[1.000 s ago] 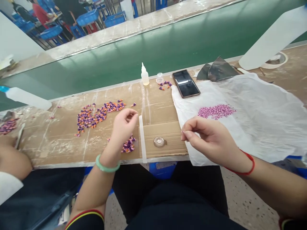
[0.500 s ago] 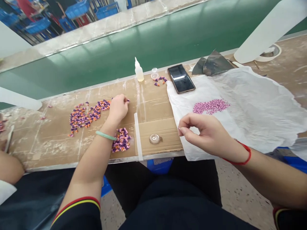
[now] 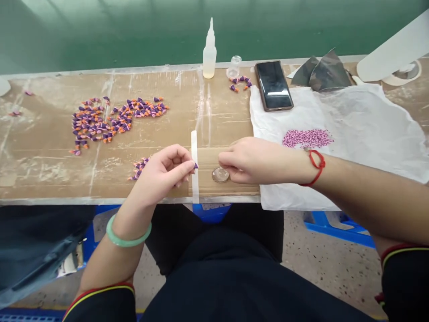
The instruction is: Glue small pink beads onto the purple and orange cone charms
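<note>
My left hand point(image 3: 165, 172) pinches a small purple piece point(image 3: 195, 165) between thumb and fingertips, held over the white strip point(image 3: 194, 166) near the table's front edge. My right hand point(image 3: 254, 160) is closed in a pinch just above a small clear round dish point(image 3: 220, 175); what it holds is hidden. A little heap of purple and orange pieces point(image 3: 140, 166) lies behind my left hand. A larger spread of the same pieces point(image 3: 110, 120) lies farther back on the left. Tiny pink pieces point(image 3: 306, 137) are piled on the white plastic sheet point(image 3: 362, 129).
A glue bottle point(image 3: 209, 51), a small clear cup point(image 3: 233, 66), a few loose pieces point(image 3: 239, 82) and a dark phone point(image 3: 273, 85) stand along the back of the cardboard-covered table point(image 3: 43, 156). Grey folded sheets point(image 3: 323, 71) lie at the back right. A green belt point(image 3: 134, 31) runs behind.
My left hand came back from the far spread of pieces to the white strip with a purple piece. My right hand moved left and down to the round dish. The camera tilted downward.
</note>
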Tool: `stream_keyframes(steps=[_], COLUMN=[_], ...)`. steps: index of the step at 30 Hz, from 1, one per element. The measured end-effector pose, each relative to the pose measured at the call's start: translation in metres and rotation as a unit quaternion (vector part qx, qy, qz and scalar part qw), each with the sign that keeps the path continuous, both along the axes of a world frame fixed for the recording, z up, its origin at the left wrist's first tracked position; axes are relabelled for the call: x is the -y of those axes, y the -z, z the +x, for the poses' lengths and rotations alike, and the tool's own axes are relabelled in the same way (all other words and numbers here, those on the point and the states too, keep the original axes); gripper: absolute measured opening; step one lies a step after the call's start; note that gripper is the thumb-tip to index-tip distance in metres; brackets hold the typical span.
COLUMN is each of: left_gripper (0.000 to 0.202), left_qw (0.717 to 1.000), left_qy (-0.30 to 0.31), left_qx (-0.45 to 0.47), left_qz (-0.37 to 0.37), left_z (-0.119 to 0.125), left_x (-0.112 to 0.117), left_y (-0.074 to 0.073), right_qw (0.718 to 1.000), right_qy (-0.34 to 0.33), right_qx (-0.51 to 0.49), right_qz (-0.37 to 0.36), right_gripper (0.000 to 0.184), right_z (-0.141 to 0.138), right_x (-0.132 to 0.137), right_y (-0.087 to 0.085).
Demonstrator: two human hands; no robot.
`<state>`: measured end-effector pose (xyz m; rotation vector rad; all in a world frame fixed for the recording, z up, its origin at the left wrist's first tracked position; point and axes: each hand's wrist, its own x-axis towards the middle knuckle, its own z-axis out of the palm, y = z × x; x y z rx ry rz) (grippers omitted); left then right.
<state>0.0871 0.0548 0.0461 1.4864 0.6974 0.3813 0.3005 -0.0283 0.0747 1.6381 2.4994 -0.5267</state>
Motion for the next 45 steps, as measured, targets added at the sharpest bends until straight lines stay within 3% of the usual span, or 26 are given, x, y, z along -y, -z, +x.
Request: stream_keyframes(steps=[7,12,15,18,20,23,25,28,35,45], left_gripper=[0.010,0.011,0.010,0.008,0.007,0.010,0.011,0.011,0.008,0.013], left_qw=[0.997,0.994,0.991,0.984,0.978,0.967,0.961,0.957,0.959,0.956], left_qy=[-0.048,-0.048,-0.058,-0.074,-0.081,-0.096,-0.101,-0.103,-0.110,-0.112], left_qx=[0.062,0.086,0.098,0.132,0.164,0.212,0.240,0.263,0.258,0.254], left_qz=[-0.018,-0.047,-0.070,-0.090,-0.098,-0.104,-0.098,-0.070,0.032,0.093], left_z=[-0.017,-0.022,-0.021,-0.019,-0.015,-0.009,-0.005,-0.001,0.000,-0.003], left_x=[0.020,0.027,0.031,0.037,0.043,0.052,0.059,0.065,0.070,0.075], left_y=[0.007,0.013,0.015,0.014,0.014,0.013,0.011,0.007,0.001,0.000], right_qw=[0.996,0.995,0.998,0.997,0.976,0.903,0.861,0.839,0.846,0.879], right_qy=[-0.042,-0.045,-0.028,0.025,0.086,0.169,0.190,0.196,0.190,0.169], right_qx=[0.080,0.091,0.055,-0.069,-0.196,-0.376,-0.448,-0.485,-0.484,-0.444], right_qz=[-0.007,-0.001,0.008,0.003,-0.035,-0.119,-0.151,-0.151,-0.116,-0.041], right_gripper=[0.024,0.023,0.023,0.021,0.018,0.016,0.015,0.013,0.010,0.012], right_z=[-0.007,-0.009,-0.007,-0.006,-0.008,-0.014,-0.018,-0.022,-0.025,-0.029], right_x=[-0.005,-0.006,-0.005,0.001,0.007,0.018,0.026,0.034,0.045,0.051], right_y=[-0.003,0.000,-0.003,-0.008,-0.012,-0.014,-0.015,-0.017,-0.027,-0.031])
